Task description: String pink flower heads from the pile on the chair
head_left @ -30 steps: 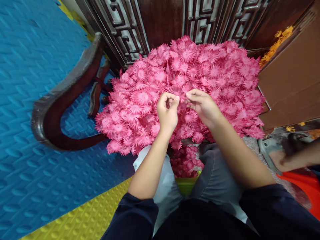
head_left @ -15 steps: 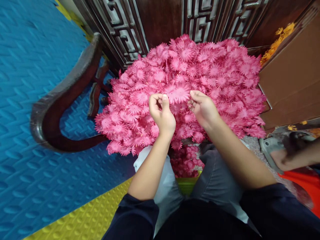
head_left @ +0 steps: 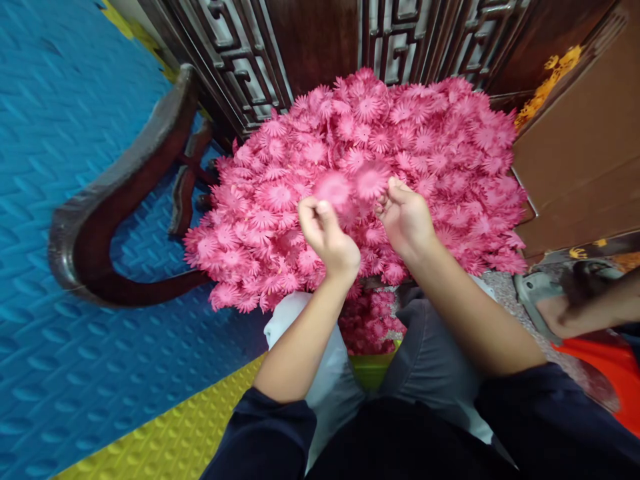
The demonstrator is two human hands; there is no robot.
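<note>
Above the heaped pink fabric daisy petals (head_left: 425, 147), the left hand (head_left: 327, 233) pinches one blurred pink flower layer (head_left: 333, 189); the right hand (head_left: 406, 217) pinches another (head_left: 371, 180), apparently pulled apart for separating.

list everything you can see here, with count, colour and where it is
flower pile: one big heap, pink, centre, in front of the knees
held flowers: two, pink, one at the left fingertips, one at the right
fallen flowers: a small cluster, pink, between the knees
chair: one, dark wood, curved, lying at left
screen: one, dark carved wood, top
box: one, brown, right
mats: blue at left, yellow at bottom left
other person's foot: one, right edge, in a grey sandal
left hand: pinching a flower
right hand: pinching a flower
</note>
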